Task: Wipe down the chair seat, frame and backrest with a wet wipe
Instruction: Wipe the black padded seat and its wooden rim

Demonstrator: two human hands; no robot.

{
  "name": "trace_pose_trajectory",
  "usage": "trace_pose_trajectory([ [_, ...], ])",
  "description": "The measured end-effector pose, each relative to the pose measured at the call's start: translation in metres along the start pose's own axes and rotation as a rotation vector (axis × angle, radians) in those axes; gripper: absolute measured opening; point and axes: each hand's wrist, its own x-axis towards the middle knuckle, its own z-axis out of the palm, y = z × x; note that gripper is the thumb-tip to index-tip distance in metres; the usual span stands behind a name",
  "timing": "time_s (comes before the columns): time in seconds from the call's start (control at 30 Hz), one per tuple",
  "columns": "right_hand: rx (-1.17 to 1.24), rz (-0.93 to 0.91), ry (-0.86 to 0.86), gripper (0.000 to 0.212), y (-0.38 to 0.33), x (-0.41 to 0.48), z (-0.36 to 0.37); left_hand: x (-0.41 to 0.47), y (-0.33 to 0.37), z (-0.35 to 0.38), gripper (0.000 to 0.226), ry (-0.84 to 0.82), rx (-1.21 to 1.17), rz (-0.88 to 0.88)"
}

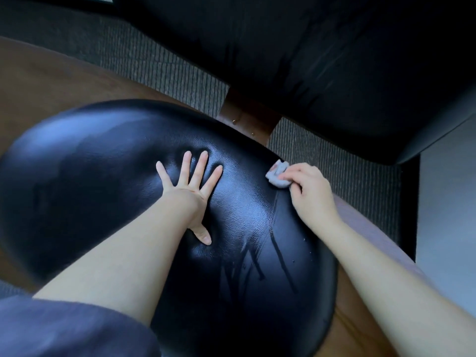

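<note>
On a glossy black chair seat [103,189], the left hand [190,186] presses flat with fingers spread wide; the right hand [309,194] grips a crumpled wet wipe [277,175] at the seat's far right edge.

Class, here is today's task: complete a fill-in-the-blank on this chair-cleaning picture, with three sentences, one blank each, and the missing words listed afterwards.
1. The right hand grips a crumpled wet ____ at the edge of the seat.
2. The left hand presses flat on the seat, fingers spread, and holds ____.
3. The seat's shiny upholstery is coloured ____.

Missing words: wipe; nothing; black.
</note>
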Motion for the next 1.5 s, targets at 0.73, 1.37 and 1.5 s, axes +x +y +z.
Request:
trace_pose_trajectory([
  [0.73,0.164,-0.219,-0.305,0.031,-0.109,-0.151,0.032,-0.050,-0.028,0.085,0.108,0.491,-0.027,0.240],
  [1.37,0.168,-0.372,-0.179,0.028,-0.162,-0.208,0.078,-0.097,-0.064,0.196,0.090,0.729,-0.167,0.112],
  [1.5,0.075,-0.501,-0.258,0.028,-0.132,-0.238,0.045,-0.108,-0.071,0.223,0.092,0.803,-0.296,0.021],
])
